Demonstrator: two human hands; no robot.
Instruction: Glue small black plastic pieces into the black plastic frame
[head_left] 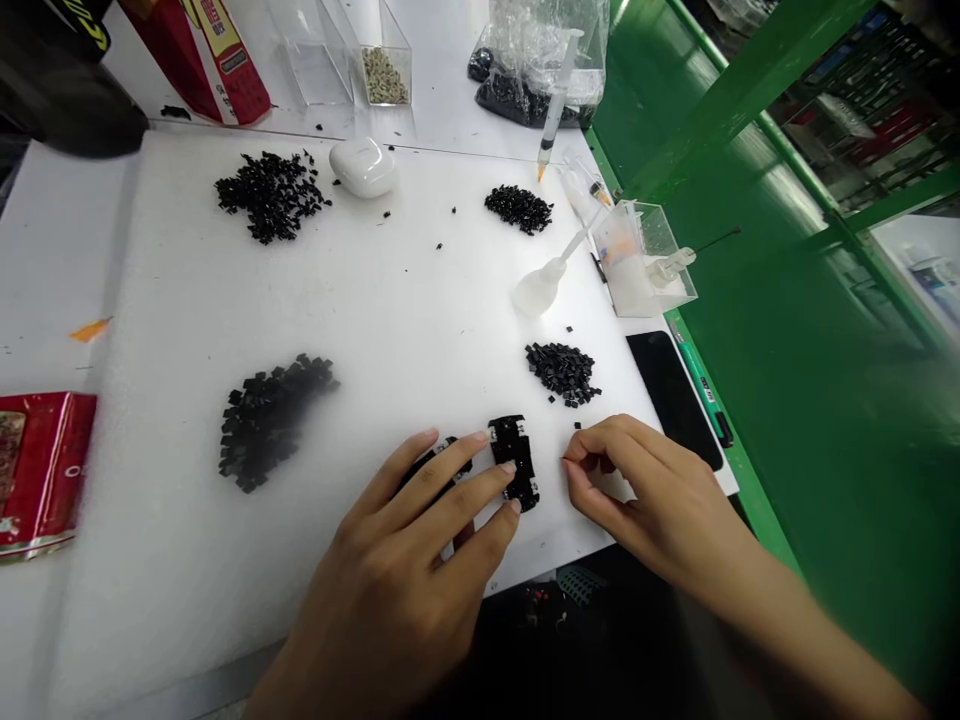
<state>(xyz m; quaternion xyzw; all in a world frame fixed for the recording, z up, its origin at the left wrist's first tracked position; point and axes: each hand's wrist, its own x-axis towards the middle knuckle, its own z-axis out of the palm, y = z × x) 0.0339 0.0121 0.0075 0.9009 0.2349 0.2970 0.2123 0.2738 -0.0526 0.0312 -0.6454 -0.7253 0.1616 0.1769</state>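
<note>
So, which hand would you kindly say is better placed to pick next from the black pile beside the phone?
Probably the right hand: it is nearer the black pile, thumb and forefinger pinched together, while the left hand has its fingers spread, partly over the black plate.

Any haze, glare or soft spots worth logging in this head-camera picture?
Head view: haze softens the lower-left pile of black squares, while the pile near the right hand looks clearer; head view: shiny highlights on the clear plastic bag; head view: the right forearm softens toward the lower-right corner.
</note>
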